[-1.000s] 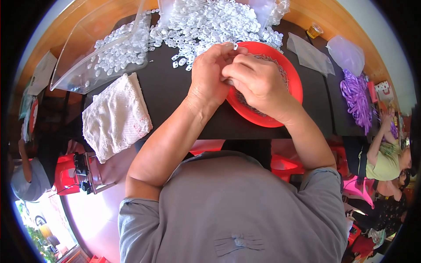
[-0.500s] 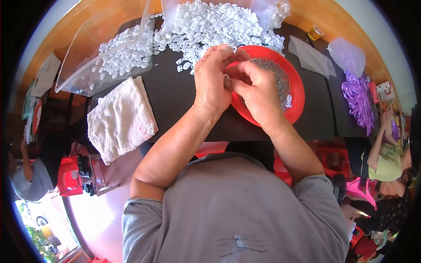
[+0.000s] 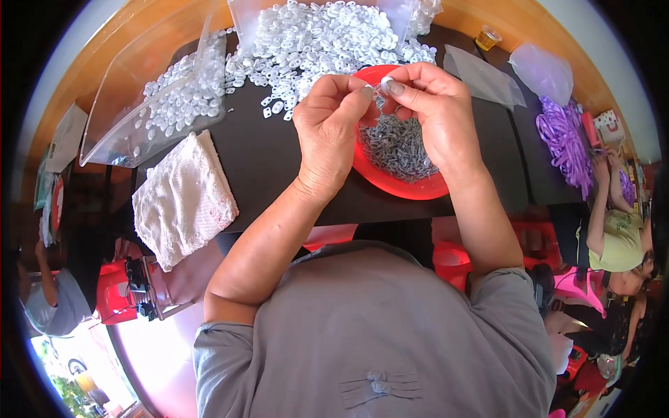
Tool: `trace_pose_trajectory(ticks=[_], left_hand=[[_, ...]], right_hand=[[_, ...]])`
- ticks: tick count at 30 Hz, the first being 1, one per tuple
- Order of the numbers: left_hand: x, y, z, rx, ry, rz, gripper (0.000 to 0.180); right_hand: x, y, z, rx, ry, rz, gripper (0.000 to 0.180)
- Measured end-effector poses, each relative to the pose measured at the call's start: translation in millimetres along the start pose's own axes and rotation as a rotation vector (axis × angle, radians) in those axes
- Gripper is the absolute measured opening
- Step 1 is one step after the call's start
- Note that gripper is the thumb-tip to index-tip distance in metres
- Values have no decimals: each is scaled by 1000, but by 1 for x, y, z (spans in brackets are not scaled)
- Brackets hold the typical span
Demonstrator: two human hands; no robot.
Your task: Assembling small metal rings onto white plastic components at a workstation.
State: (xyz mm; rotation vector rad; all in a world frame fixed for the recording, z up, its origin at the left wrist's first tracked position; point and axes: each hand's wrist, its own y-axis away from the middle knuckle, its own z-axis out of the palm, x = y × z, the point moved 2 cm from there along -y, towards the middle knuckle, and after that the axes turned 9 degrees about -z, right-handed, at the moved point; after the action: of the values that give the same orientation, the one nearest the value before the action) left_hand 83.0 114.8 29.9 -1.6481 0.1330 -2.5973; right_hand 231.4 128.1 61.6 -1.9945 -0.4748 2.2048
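Note:
Over the far part of a red bowl, my two hands come together with their fingertips nearly touching. My left hand is closed in a pinch, and a bit of a small white plastic piece shows at its thumb tip. Thumb and forefinger of my right hand pinch another small white plastic piece. Between the fingers something thin and greyish shows, too small to make out. Many small grey metal-looking pieces fill the bowl. Part of its right side is hidden behind my right hand.
A heap of white oval plastic pieces spills from a clear bin at the back. Left of it, a clear tub holds more. A white cloth lies front left. To the right are a plastic bag, a small yellow cup and purple ribbon.
My right hand has moved up and turned, so its pinch is now level with my left fingertips. My left hand has shifted slightly. The view has tilted a little.

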Motion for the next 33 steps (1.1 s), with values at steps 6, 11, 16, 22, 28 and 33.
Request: trace_pose_trajectory(ticks=[6, 11, 16, 22, 28, 33], left_hand=[[1, 3, 5, 1, -76, 27, 5], [0, 3, 5, -8, -170, 50, 6], [-2, 2, 3, -15, -210, 70, 6], [-1, 2, 5, 0, -178, 3, 8], [-3, 1, 5, -40, -99, -51, 10], [-3, 0, 8, -100, -8, 7, 13]], right_hand=[[0, 0, -7, -7, 2, 11, 11], [-1, 1, -8, -28, 30, -13, 11], [-1, 4, -7, -25, 41, -33, 11], [3, 6, -4, -22, 36, -95, 10], [6, 7, -1, -27, -7, -108, 11], [4, 3, -10, -35, -22, -78, 11]])
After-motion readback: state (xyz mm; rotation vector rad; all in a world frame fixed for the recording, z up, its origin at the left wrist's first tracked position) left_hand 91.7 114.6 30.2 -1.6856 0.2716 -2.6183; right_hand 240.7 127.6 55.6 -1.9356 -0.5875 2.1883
